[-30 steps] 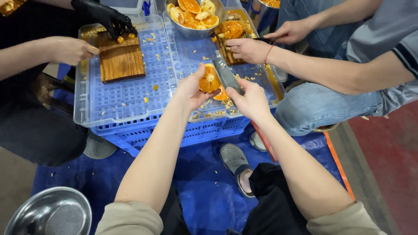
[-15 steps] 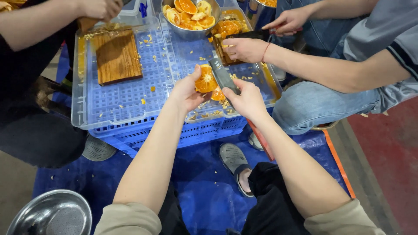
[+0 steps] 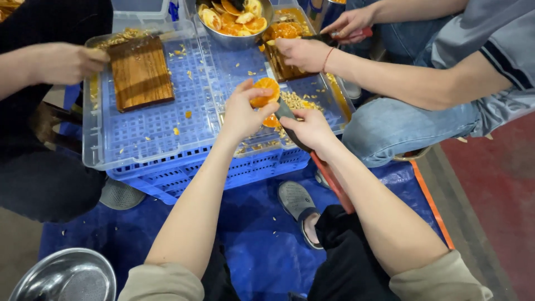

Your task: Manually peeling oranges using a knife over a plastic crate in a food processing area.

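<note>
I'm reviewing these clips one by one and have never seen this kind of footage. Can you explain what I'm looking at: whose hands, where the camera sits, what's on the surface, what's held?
There is no machine here. The one view comes from a camera on a person's head, looking down at their own bare arms. Their left hand holds an orange half; their right hand grips a knife against it. The work surface is a clear plastic tray on a blue crate, scattered with seeds. On it lie a wooden cutting board and a metal bowl of orange pieces. Other people's hands work on both sides. An empty steel bowl sits on the blue tarp.
</note>
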